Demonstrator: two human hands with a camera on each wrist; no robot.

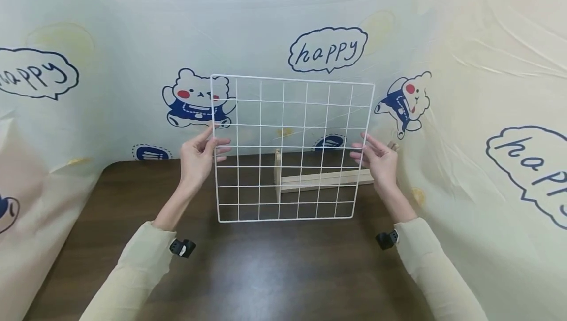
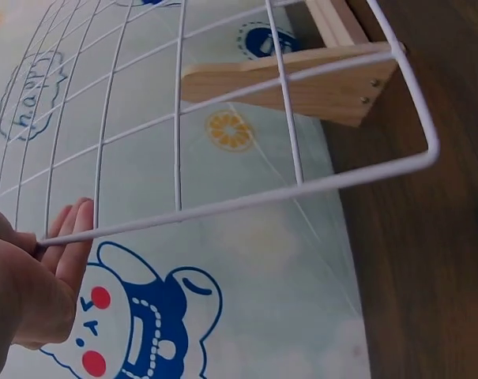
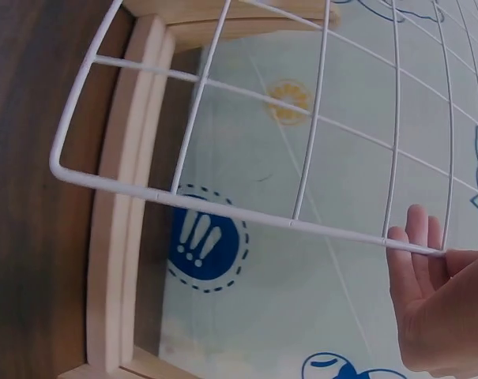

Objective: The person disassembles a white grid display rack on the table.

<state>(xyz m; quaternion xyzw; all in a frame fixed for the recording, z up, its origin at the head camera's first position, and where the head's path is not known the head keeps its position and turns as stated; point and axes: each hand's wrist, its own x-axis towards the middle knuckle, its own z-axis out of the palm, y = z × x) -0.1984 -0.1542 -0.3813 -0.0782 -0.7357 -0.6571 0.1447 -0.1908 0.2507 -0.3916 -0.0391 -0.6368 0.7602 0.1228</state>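
Observation:
A white wire grid panel is held up above the table, nearly upright and facing the head camera. My left hand grips its left edge, thumb in front and fingers behind the wire. On the opposite edge, my right hand pinches the frame in a similar way. In the left wrist view, the left hand has its thumb and fingers at the thick border wire. The right wrist view has the right hand holding the border wire, with several fingertips extending past it.
Behind the panel, a pale wooden frame with upright end boards stands on the dark brown table. A printed cloth hangs behind the table and along both sides. A small black device is on the left wrist, another on the right.

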